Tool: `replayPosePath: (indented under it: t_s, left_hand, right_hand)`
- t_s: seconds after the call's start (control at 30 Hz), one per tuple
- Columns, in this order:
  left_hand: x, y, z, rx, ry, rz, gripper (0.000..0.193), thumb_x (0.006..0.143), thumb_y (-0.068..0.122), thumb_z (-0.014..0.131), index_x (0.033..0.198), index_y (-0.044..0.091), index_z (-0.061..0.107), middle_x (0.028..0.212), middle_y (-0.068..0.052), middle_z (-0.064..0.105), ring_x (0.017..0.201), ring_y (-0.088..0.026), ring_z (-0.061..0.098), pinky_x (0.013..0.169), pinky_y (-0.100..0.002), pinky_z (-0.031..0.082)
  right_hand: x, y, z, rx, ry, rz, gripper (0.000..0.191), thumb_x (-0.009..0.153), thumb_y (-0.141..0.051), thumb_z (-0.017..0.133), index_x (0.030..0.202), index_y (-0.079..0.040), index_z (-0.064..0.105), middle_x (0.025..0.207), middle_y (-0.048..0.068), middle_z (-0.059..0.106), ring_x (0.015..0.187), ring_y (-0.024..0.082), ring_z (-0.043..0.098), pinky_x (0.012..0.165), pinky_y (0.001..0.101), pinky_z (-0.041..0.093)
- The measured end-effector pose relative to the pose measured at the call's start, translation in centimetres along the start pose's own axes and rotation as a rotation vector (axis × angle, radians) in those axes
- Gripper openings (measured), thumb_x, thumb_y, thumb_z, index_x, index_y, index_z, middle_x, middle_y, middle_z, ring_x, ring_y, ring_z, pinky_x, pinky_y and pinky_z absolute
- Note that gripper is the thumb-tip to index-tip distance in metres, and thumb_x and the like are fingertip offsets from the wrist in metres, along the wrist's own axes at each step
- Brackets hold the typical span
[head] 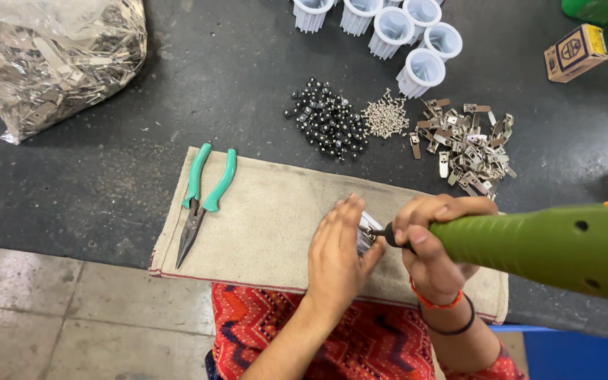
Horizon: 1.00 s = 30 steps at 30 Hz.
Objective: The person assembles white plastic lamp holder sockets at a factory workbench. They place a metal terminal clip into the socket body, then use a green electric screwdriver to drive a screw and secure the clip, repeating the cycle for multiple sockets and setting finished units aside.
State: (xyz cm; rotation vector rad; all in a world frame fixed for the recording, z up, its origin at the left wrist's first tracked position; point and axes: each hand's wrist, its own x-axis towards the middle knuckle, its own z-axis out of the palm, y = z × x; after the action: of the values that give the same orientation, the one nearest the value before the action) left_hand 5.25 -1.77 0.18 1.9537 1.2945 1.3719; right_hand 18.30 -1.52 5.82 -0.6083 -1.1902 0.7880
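On the near right of the cloth, your left hand clamps the small metal part; your right hand grips the green driver, its axis running leftward into it.

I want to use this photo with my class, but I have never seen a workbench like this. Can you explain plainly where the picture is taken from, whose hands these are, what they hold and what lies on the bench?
The one picture comes from a camera worn on a person's head, looking down at their own hands over a dark bench. The left hand steadies a small white and metal part on a beige cloth. The right hand grips a green power screwdriver, its tip at that part. Green-handled pliers lie on the cloth, unused. Behind it are three small heaps: black beads, screws and metal clips. Further back stand white ribbed cups, a bag of metal pieces on the left and a small box on the right.
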Motion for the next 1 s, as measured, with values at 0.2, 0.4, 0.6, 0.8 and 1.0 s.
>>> replayPosePath:
  t_s: [0.2,0.4,0.6,0.8,1.0]
  left_hand:
    - [-0.2,0.0,0.0,-0.015,-0.017,-0.030,0.067,0.084,0.020,0.082,0.139,-0.002,0.050,0.140,-0.023,0.061,0.131,-0.045,0.060,0.111,-0.052,0.047]
    - [-0.3,-0.1,0.3,-0.018,-0.040,-0.054,0.069,0.082,0.019,0.082,0.140,-0.002,0.050,0.142,-0.024,0.059,0.131,-0.046,0.058,0.111,-0.052,0.046]
    - [-0.3,-0.3,0.3,-0.035,-0.028,-0.043,0.068,0.083,0.019,0.082,0.139,-0.002,0.050,0.141,-0.025,0.060,0.131,-0.046,0.058,0.112,-0.052,0.046]
    - [0.0,-0.3,0.0,-0.003,-0.002,0.000,0.066,0.081,0.020,0.085,0.135,0.001,0.053,0.136,-0.024,0.063,0.128,-0.044,0.061,0.111,-0.051,0.048]
    - [0.6,-0.4,-0.8,-0.012,-0.061,-0.065,0.083,0.070,0.023,0.086,0.140,-0.003,0.049,0.126,-0.026,0.065,0.115,-0.044,0.064,0.099,-0.048,0.051]
  right_hand:
    - [0.0,0.3,-0.2,0.019,-0.042,0.031,0.034,0.095,0.005,0.065,0.119,-0.007,0.044,0.076,0.011,0.056,0.065,0.020,0.055,0.064,0.0326,0.050]
    - [0.2,0.3,-0.4,0.000,-0.093,0.049,0.036,0.093,0.005,0.066,0.119,-0.007,0.044,0.076,0.010,0.056,0.066,0.020,0.055,0.065,0.0327,0.051]
    - [0.3,0.7,-0.5,-0.008,-0.122,0.094,0.037,0.091,0.005,0.067,0.118,-0.007,0.044,0.076,0.009,0.055,0.066,0.019,0.056,0.065,0.0318,0.050]
    - [2.8,0.6,-0.3,0.145,-0.229,0.252,0.037,0.090,0.006,0.071,0.115,-0.006,0.046,0.081,0.010,0.055,0.076,0.021,0.057,0.067,0.0339,0.049]
    - [5.6,-1.7,0.1,0.153,-0.233,0.238,0.034,0.097,-0.004,0.073,0.123,-0.001,0.051,0.090,0.013,0.062,0.081,0.021,0.062,0.073,0.0314,0.052]
